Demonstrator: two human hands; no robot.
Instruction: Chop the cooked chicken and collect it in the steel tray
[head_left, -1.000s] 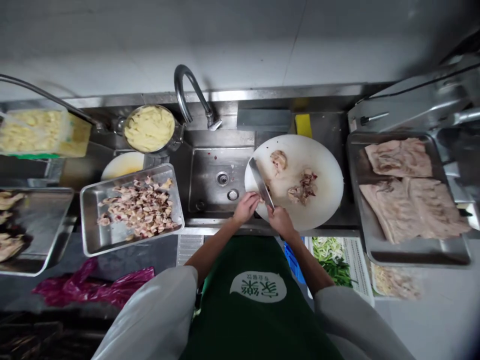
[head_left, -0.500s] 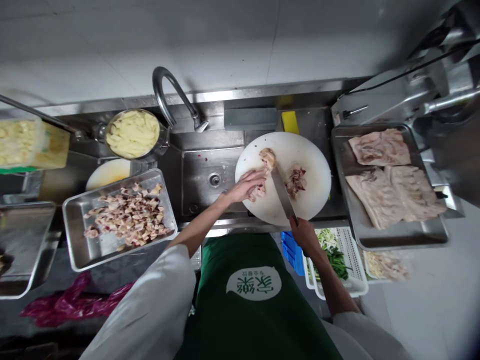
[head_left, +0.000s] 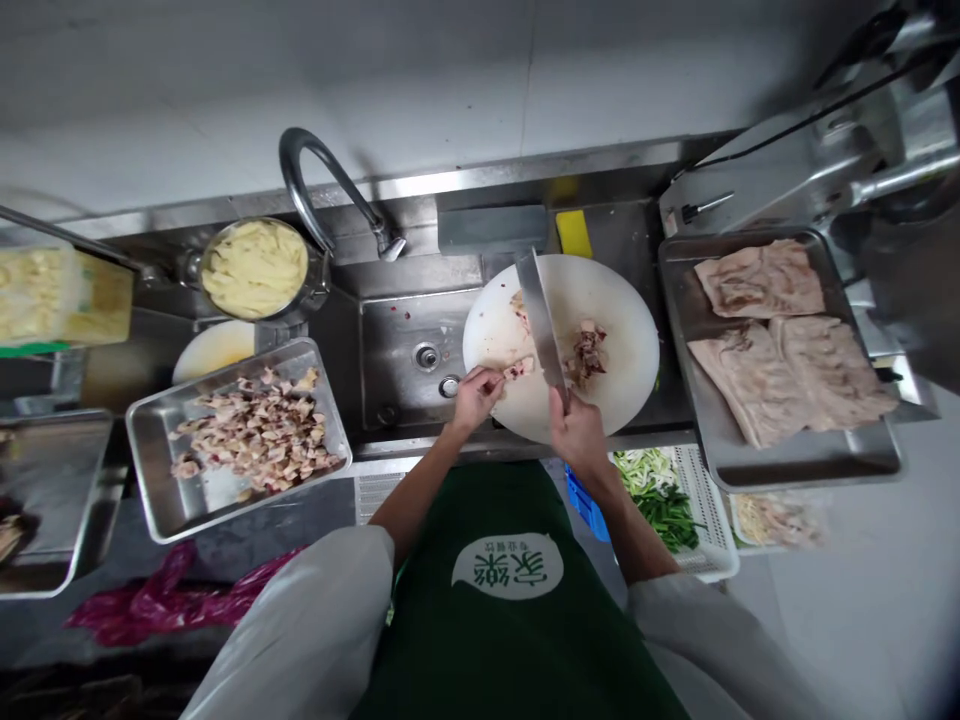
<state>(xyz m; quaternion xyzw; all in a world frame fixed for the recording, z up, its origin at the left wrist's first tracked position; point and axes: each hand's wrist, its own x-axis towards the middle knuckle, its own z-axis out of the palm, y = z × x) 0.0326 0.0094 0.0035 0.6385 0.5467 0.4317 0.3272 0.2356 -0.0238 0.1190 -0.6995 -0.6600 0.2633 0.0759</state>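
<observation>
My left hand (head_left: 478,396) pinches the near end of a small piece of raw meat (head_left: 519,368) at the left side of the round white cutting board (head_left: 630,390). In my right hand (head_left: 576,432) is the handle of a cleaver (head_left: 541,318), its broad blade slanting up and away across the board. Another piece of meat (head_left: 519,308) lies left of the blade, partly covered by it. To the right of the blade sits a small heap of dark, reddish meat scraps (head_left: 588,352). Whether the blade touches the board I cannot tell.
A metal tray of chopped meat (head_left: 259,430) stands left of the sink (head_left: 397,330). Behind are a faucet (head_left: 330,165), a pot of pale yellow slices (head_left: 255,268) and a yellow sponge (head_left: 574,233). Slabs of pork (head_left: 787,375) lie in the right tray; greens (head_left: 664,510) fill a basket below.
My left hand has drawn back toward me and now pinches a piece of meat. The cleaver has moved left and away, and its blade now covers part of the other piece.
</observation>
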